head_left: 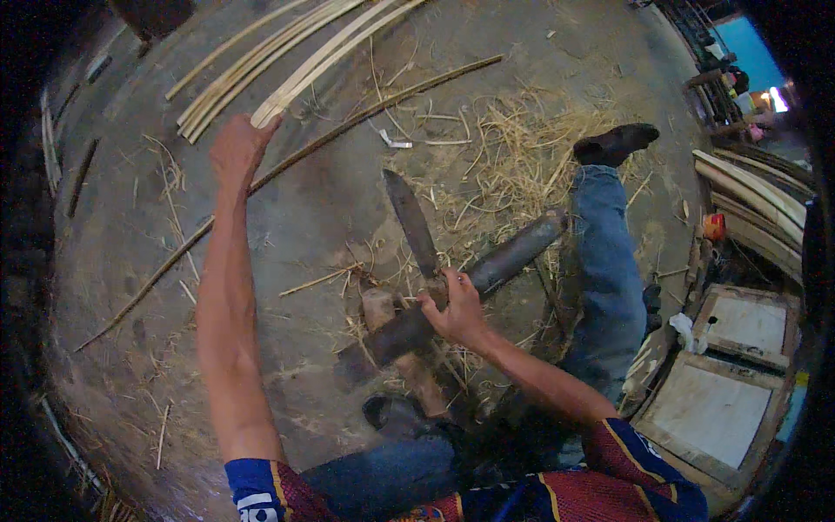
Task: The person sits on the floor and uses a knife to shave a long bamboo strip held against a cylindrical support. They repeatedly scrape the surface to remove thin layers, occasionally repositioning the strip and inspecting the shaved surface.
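My left hand is stretched far forward with its fingers closed on the near end of pale bamboo strips, which run off toward the upper edge. In my right hand is the handle of a machete, its dark broad blade pointing away and slightly left. Below that hand lies a dark round pole, slanting from near left to far right. A wooden block sits crosswise at the pole's near end.
More pale strips lie left of the held ones. A long thin stick crosses the floor. Shavings are heaped beyond the pole, near my outstretched leg. Framed panels and stacked curved strips stand at right.
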{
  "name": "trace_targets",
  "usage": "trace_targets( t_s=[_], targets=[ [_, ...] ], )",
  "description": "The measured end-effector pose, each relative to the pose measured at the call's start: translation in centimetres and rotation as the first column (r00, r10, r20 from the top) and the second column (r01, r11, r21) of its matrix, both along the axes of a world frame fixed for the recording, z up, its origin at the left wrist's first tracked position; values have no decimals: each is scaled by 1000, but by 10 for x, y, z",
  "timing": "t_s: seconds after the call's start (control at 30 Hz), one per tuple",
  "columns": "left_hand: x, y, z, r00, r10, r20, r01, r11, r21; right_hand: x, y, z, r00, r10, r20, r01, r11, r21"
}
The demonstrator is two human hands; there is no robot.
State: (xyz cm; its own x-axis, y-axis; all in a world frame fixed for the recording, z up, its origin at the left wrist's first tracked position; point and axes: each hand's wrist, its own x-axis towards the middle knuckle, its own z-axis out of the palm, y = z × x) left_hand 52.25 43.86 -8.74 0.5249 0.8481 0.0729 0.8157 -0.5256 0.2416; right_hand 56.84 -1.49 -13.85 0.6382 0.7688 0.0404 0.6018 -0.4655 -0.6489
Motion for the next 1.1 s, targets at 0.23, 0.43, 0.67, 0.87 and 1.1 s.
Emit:
trace_targets(
  t_s=[0.23, 0.43, 0.67, 0.87, 1.1],
  targets=[
    [-82, -80, 126, 936, 46, 350, 17, 985, -175, 1, 0, 16, 987, -29, -156, 16, 996, -82],
    [-271, -160, 163, 920, 219, 325, -158, 966, -205, 0, 1, 8, 997, -8, -73, 2, 996, -88],
    [-440, -353, 194, 912, 391, 128, -355, 905, -234, 35, 20, 5, 889, 52, -454, -83, 995, -47],
    [-619, -437, 75, 935, 341, 97, -335, 939, -74, 71, 26, 79, 783, 263, -563, -168, 962, 214],
    [-533, -436, 72, 891, 315, -326, -378, 913, -152, 91, -27, 185, 845, 190, -499, 19, 924, 382]
  ],
)
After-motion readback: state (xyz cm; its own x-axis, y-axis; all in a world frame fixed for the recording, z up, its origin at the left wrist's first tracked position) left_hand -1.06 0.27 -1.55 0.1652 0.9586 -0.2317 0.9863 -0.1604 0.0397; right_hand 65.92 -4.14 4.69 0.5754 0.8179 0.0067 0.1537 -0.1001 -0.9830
